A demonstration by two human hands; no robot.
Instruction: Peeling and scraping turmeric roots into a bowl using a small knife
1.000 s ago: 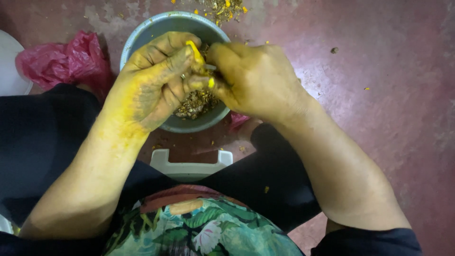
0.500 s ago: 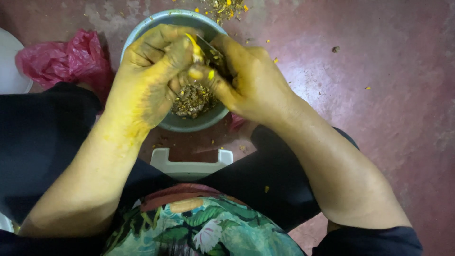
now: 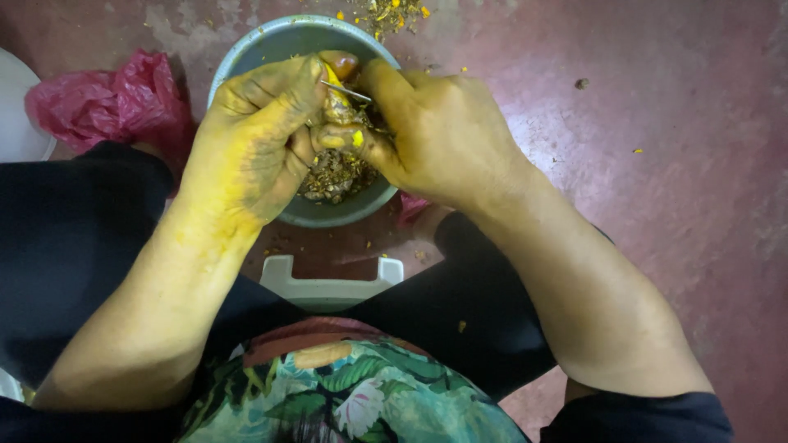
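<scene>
I am pinching a small yellow root piece (image 3: pixel 336 97) in my left hand (image 3: pixel 254 135), right hand (image 3: pixel 443 135) gripping a thin blade (image 3: pixel 346 91) against it, so scrapings are dropping into the bowl (image 3: pixel 271 45) beneath my fingers.

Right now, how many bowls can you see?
1: a grey metal bowl on the red floor, under both hands, holding peel scraps. Others may lie outside the view.
</scene>
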